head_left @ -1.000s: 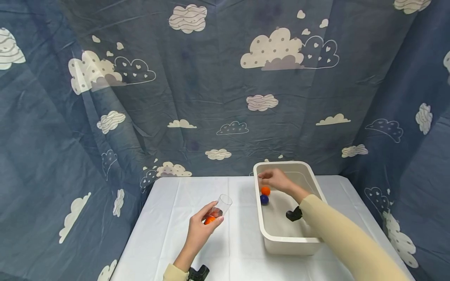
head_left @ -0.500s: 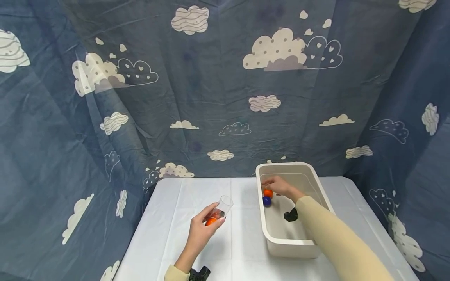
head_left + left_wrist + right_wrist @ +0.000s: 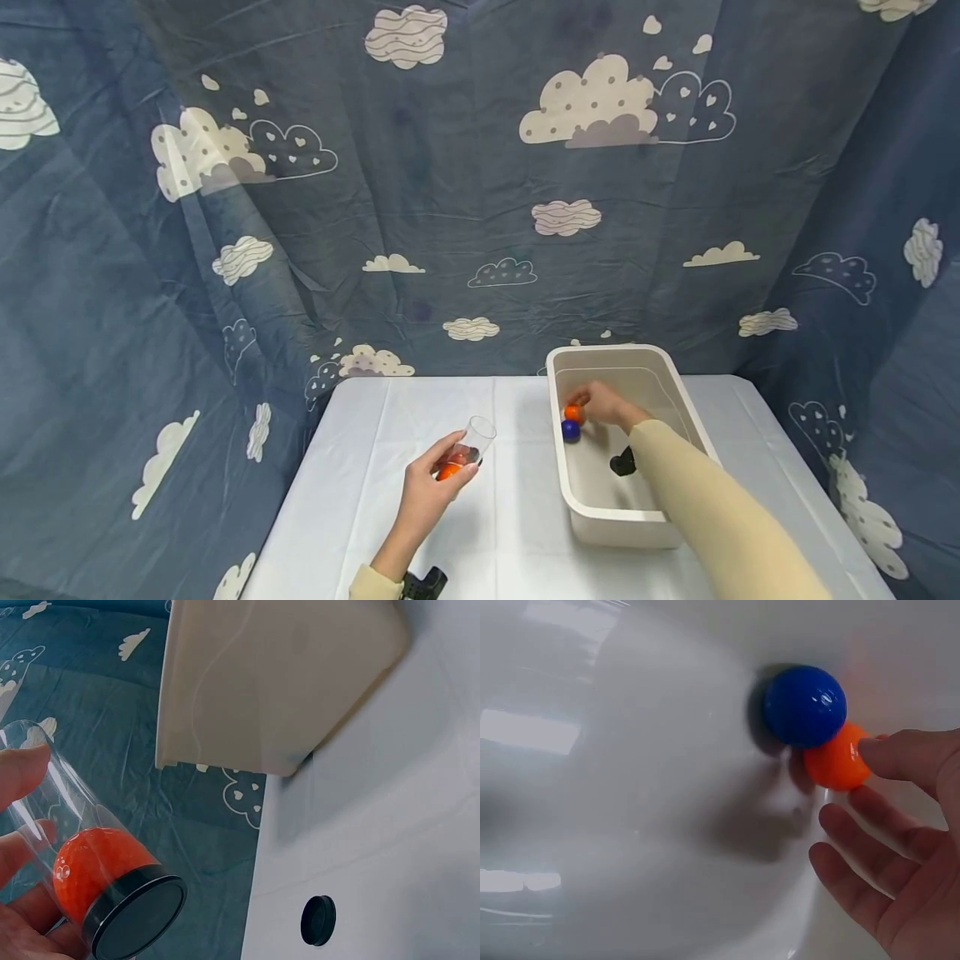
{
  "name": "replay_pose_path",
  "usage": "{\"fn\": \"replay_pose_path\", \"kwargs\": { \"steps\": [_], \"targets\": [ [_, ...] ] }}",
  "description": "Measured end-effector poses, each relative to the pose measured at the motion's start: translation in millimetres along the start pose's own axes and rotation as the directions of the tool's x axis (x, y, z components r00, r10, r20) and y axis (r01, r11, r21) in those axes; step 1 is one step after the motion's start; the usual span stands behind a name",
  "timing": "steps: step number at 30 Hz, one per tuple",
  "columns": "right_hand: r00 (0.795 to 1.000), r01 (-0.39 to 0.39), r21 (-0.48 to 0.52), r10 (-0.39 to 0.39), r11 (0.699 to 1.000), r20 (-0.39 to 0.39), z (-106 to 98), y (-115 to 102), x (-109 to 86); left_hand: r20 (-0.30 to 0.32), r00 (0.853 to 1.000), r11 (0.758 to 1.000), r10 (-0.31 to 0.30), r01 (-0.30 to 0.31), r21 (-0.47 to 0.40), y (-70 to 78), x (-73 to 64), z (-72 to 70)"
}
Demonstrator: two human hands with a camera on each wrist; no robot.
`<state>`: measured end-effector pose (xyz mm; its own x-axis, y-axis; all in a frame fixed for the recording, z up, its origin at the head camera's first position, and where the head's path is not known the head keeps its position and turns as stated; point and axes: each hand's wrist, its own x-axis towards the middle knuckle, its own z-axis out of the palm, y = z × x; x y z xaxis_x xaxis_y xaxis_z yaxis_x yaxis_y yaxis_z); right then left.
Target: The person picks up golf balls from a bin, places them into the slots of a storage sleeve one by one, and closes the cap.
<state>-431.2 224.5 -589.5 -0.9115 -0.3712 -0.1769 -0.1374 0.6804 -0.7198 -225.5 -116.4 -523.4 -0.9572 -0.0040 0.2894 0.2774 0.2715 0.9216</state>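
My left hand (image 3: pixel 429 492) holds a clear plastic tube (image 3: pixel 478 435), tilted over the table, its fingers and thumb around the wall. An orange-red ball (image 3: pixel 97 870) sits inside at the tube's end with the black cap (image 3: pixel 139 919). Down in the pale bin (image 3: pixel 622 516), my right hand (image 3: pixel 602 403) is at an orange ball (image 3: pixel 836 759). In the right wrist view its thumb lies against that ball, with a fingertip at the lower edge and the other fingers loosely bent. A shiny blue ball (image 3: pixel 805 706) touches the orange one.
The bin stands on the right half of the white-covered table (image 3: pixel 375 467). A loose black cap (image 3: pixel 319 921) lies on the table in the left wrist view. Blue cloud-print cloth (image 3: pixel 480 200) hangs behind and at both sides.
My right hand has come from the bin's far left corner back toward me and onto the orange ball. The left hand keeps hold of the tube, nearly still.
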Motion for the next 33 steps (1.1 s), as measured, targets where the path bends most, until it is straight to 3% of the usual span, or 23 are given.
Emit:
{"fn": "replay_pose_path", "kwargs": {
  "steps": [8, 13, 18, 26, 33],
  "targets": [
    [1.0, -0.006, -0.208, 0.005, 0.978, -0.004, 10.6, 5.0, 3.8, 0.011, 0.999, 1.0, 0.032, -0.032, 0.002, 1.2, -2.0, -1.3],
    [1.0, -0.006, -0.263, 0.003, 0.965, -0.013, 15.7, 5.2, 8.3, -0.006, 1.0, 1.0, 0.022, -0.022, -0.003, -2.0, -1.8, -2.5],
    [1.0, 0.002, -0.243, -0.004, 0.97, -0.007, 16.8, 8.4, 12.1, -0.004, 1.0, 0.999, 0.003, -0.003, -0.033, -7.8, 0.2, -3.0],
    [0.999, -0.044, -0.127, 0.044, 0.991, 0.004, -2.3, 4.5, 0.5, -0.004, 1.0, 1.0, 0.005, -0.005, -0.024, -6.2, -0.2, -1.8],
    [0.999, 0.053, -0.053, -0.054, 0.997, -0.003, -26.5, -18.2, -20.0, 0.007, 1.0, 1.0, -0.001, 0.002, -0.031, -3.2, -1.7, -0.6]
  ]
}}
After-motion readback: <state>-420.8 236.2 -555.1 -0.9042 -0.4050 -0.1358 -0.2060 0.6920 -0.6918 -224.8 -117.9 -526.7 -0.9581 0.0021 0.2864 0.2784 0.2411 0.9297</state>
